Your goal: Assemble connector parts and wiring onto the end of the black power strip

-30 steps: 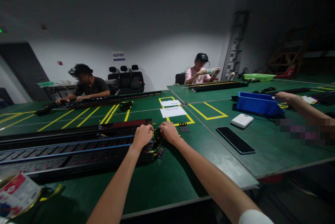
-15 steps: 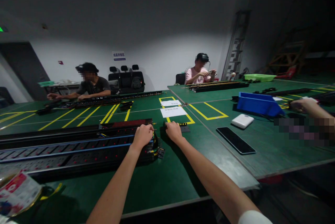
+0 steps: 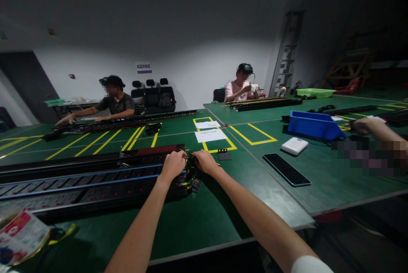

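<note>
Long black rails with rows of dark socket-like blocks, red dots and blue edging, which look like power strips [image 3: 117,175], lie across the table on the left. My left hand [image 3: 174,165] is closed at their right end, fingers curled by the thin wires there; what they pinch is hidden. Just right of it, my right hand [image 3: 204,161] is closed, its fingertips at a small dark piece I cannot make out, close to the strip's end. Below the hands, a black connector [image 3: 195,186] hangs on coloured wires. A flat black bracket [image 3: 224,155] lies beyond my right hand.
On the green table [image 3: 223,217] are a phone [image 3: 286,169], a white power bank [image 3: 294,146], a blue bin [image 3: 314,125] and paper sheets [image 3: 211,135]. A can [image 3: 24,237] stands front left. Two people sit opposite; another person's hand [image 3: 366,126] is at right.
My right hand has moved left, from beside the flat bracket to the strip's end, close to my left hand. More of the bracket shows. My left hand has hardly moved.
</note>
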### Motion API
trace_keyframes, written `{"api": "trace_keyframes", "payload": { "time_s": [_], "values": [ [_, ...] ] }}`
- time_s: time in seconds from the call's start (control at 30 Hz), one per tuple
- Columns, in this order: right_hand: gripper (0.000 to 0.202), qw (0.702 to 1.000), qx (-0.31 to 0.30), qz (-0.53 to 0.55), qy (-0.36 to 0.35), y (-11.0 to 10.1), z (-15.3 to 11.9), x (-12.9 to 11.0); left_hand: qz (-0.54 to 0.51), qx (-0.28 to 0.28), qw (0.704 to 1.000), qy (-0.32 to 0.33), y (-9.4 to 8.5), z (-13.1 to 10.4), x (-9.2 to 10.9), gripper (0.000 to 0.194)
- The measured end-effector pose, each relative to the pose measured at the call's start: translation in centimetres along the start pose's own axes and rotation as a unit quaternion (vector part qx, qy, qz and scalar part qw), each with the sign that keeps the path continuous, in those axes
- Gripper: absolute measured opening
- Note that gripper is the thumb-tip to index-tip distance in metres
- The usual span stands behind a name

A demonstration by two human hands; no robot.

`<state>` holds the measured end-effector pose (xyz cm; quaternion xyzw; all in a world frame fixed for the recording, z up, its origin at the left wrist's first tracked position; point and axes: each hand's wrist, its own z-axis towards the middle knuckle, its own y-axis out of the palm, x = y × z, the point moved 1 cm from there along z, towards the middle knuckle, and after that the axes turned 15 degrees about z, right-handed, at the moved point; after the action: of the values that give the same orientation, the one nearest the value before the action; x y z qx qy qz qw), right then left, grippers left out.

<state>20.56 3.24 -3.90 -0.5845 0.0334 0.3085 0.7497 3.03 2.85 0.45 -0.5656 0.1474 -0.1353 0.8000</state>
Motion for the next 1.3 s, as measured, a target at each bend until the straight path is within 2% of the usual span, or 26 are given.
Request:
{"api": "trace_keyframes", "payload": {
  "time_s": [0.4,0.57,0.73,0.9,1.1,1.3],
  "values": [
    [0.028,0.999,0.024,0.029,-0.034,0.5,-0.1,0.2,0.029,-0.026,0.999,0.021,-0.1,0.0,0.1,0.038],
    [0.031,0.998,0.047,0.045,-0.005,0.6,-0.2,-0.1,0.025,-0.02,0.999,0.02,0.2,0.0,0.0,0.037],
    [0.033,0.99,0.052,0.128,0.036,1.0,0.5,0.0,0.012,-0.013,1.0,0.007,0.3,0.0,0.0,0.035],
    [0.04,0.967,0.083,0.235,0.056,1.9,1.6,0.6,0.002,-0.006,1.0,-0.019,-0.2,-0.2,0.2,0.033],
    [0.043,0.951,0.091,0.288,0.071,2.6,1.9,1.0,0.022,0.001,0.999,-0.049,-0.4,-0.3,0.3,0.026],
    [0.047,0.937,0.072,0.334,0.073,2.4,1.6,0.6,-0.02,-0.007,0.999,-0.035,0.1,-0.1,0.0,0.03]
  ]
}}
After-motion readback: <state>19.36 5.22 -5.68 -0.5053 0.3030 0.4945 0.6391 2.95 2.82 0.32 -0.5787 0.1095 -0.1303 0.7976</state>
